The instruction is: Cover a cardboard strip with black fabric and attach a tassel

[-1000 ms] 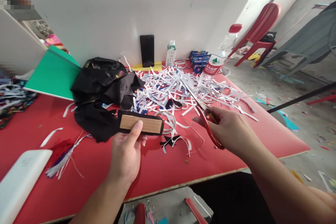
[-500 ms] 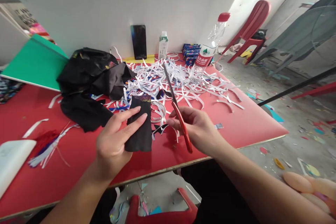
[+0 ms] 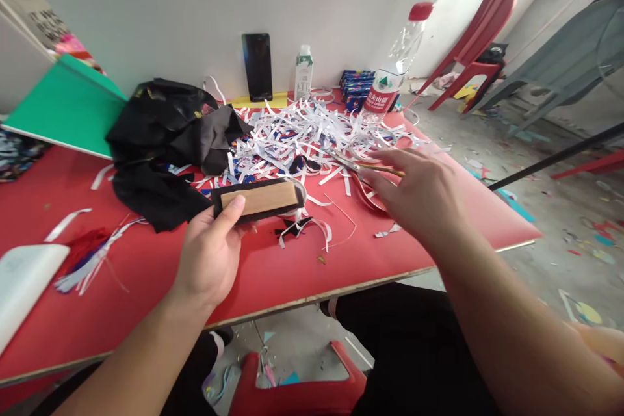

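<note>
My left hand (image 3: 209, 253) grips a flat tan rectangular piece (image 3: 268, 198), which looks like wood or card, together with a black strip of fabric (image 3: 217, 196) behind it. The thumb presses on the tan face, and the black edges show around it. Scissors with red handles (image 3: 357, 168) lie on the paper shreds (image 3: 312, 130), blades towards the back left. Over their handles is my right hand (image 3: 419, 192), fingers stretched out and apart, partly hiding the handles. Crumpled black fabric (image 3: 160, 136) is heaped beyond my left hand.
Behind the shreds stand a phone (image 3: 258, 68), a small carton (image 3: 303, 75), blue packets (image 3: 357, 88) and a red-capped bottle (image 3: 390, 81). A green board (image 3: 68, 107) and white object (image 3: 29, 279) are at left. The red table's (image 3: 292, 292) front edge runs near my knees.
My right hand has moved right and away, setting the scissors down on the shreds and opening. My left hand has turned the black strip sideways, so the tan face now shows.
</note>
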Motion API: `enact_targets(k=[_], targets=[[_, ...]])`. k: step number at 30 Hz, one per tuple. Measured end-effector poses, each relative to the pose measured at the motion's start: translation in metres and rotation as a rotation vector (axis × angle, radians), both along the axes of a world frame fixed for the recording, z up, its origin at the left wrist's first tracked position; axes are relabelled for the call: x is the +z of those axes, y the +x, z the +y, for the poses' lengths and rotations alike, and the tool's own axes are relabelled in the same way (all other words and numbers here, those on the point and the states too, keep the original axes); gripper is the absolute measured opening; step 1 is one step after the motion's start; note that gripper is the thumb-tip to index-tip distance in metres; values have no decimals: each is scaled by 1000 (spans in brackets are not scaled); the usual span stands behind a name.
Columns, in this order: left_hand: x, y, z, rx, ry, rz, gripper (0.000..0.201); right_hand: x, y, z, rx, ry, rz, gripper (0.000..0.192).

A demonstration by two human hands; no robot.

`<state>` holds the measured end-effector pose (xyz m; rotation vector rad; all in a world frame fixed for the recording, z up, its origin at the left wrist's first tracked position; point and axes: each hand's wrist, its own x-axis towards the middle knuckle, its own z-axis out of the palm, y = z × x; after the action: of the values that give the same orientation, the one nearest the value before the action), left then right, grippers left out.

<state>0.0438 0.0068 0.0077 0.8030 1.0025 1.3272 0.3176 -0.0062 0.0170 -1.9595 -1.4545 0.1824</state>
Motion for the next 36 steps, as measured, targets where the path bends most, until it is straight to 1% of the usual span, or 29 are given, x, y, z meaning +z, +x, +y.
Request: enact_targets(k=[1,2,3,4,5,7,9,11,13,16,20,24,28,31,33,36], targets=[[0,0,-1,-40,4,11,26,-2,-13,-2,101,63,210,38],[-1,0,-3,-80,8,26,26,-4,-26,-5,235,69,492,44],[-2,0,-4,-120,7,44,27,-7,-39,-7,388,17,776,52],[-3,-2,-6,-161,-4,65,28,-10,-51,-8,470,-3,989,57],[-4,-3,-8,-206,-22,95,29,-12,-61,-9,491,16,1127,59],[-6,-7,-10,-314,-63,186,32,-15,-74,-10,485,66,1257,59],[-6,-11,-12,-424,-61,315,35,-14,-78,-9,476,90,1268,53],[-6,-12,-13,-486,-22,406,36,-13,-78,-10,491,61,1247,46],[-5,-11,-14,-476,10,439,37,-13,-78,-10,500,-9,1238,44],[-5,-8,-15,-437,24,439,37,-16,-79,-11,482,-83,1303,49],[-4,-5,-18,-472,31,439,38,-20,-82,-10,508,-27,1428,46],[-4,-5,-21,-500,18,356,42,-18,-83,-12,545,-21,1377,39],[-9,-5,-19,-419,-27,286,31,-16,-84,-11,539,44,1296,33],[-11,-5,-17,-392,-46,237,26,-15,-85,-10,528,78,1300,28],[-10,-3,-18,-372,-10,247,25,-14,-86,-11,531,81,1327,27],[-8,-3,-22,-281,99,343,22,-13,-89,-14,557,70,1345,35]])
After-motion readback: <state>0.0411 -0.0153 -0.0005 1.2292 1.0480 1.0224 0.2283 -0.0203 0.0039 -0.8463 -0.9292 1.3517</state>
